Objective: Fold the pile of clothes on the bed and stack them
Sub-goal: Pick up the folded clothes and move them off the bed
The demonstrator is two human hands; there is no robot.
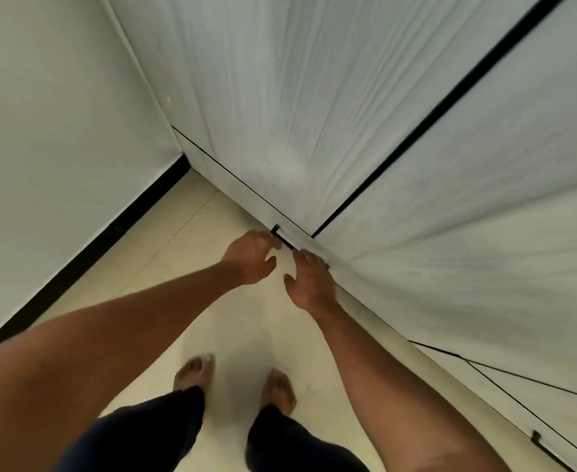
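left hand (251,257): fingers curled, hold unclear | right hand (311,284): same | black handle (284,240) beside them: 1

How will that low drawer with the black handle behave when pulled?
The drawer front looks a stiff flat panel, so it likely slides straight, not flexing. Its handle is a slim bar, probably a fingertip pull.

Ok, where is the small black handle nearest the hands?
The handle is just above centre in the head view, on the low white drawer front, just beyond the left hand, up-left of the right hand.
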